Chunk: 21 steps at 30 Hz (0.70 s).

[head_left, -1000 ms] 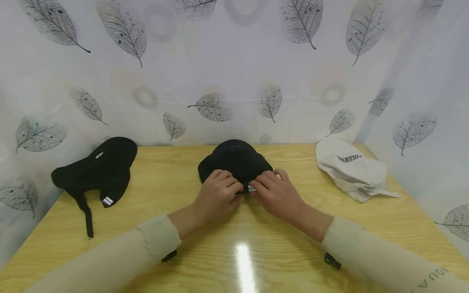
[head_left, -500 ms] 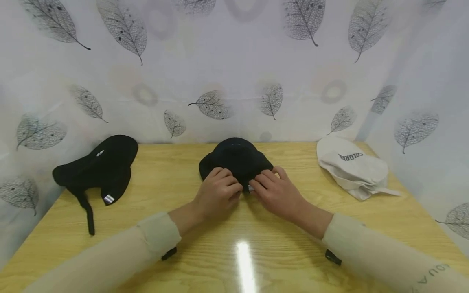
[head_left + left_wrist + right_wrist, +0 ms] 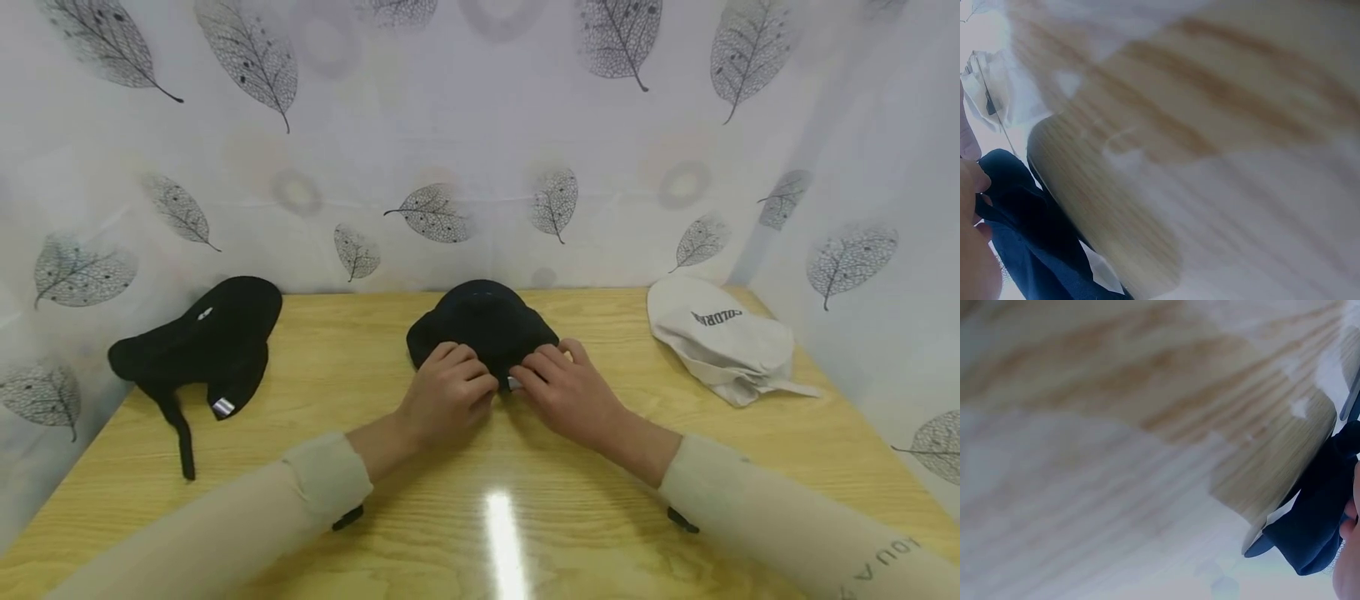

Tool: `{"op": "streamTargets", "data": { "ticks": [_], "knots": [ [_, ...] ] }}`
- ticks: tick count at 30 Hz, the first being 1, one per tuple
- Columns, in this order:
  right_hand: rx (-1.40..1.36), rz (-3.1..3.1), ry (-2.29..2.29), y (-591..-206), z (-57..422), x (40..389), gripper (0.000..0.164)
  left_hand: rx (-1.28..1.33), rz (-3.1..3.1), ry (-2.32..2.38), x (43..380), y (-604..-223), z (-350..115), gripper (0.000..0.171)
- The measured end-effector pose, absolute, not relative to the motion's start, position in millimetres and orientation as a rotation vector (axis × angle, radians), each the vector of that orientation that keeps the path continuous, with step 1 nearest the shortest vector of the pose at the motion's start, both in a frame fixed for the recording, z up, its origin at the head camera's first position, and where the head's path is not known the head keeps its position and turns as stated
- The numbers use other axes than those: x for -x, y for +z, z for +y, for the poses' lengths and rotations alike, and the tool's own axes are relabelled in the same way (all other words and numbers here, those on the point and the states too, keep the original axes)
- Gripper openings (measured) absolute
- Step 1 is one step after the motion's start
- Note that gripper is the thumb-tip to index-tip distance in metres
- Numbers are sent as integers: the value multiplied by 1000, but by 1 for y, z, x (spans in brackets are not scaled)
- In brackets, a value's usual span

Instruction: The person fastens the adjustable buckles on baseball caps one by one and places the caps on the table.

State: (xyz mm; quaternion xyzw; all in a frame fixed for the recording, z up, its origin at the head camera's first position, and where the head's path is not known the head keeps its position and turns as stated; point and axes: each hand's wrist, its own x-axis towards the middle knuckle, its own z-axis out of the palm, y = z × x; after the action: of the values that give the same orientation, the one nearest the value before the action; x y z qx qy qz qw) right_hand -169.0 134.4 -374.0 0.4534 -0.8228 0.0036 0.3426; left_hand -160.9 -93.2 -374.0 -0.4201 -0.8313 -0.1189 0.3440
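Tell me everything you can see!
Rounded black cloth hat: 1, black, middle
Black cloth hat with long strap: 1, black, left
Cream cloth cap with dark lettering: 1, cream, right
Small pale tags: 2, whitish, on both black hats
Yellow wood-grain table: 1, yellow, underneath
Leaf-printed white cloth backdrop: 1, white, behind
Small black pieces: 2, black, foreground
Pale cloth sleeves: 2, cream, foreground
Left hand: 1, bare, gripping rounded hat
Right hand: 1, bare, gripping rounded hat

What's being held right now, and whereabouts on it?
The middle black hat, gripped by its near edge: the left hand holds the left part of that edge, the right hand the right part.
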Motion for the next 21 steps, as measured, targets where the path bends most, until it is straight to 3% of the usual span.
{"op": "streamTargets", "data": {
  "ticks": [21],
  "knots": [
    [-1173, -2180, 158, -377, 136, 172, 28, 1080, -2081, -363, 163, -377, -89, 3]
  ]
}}
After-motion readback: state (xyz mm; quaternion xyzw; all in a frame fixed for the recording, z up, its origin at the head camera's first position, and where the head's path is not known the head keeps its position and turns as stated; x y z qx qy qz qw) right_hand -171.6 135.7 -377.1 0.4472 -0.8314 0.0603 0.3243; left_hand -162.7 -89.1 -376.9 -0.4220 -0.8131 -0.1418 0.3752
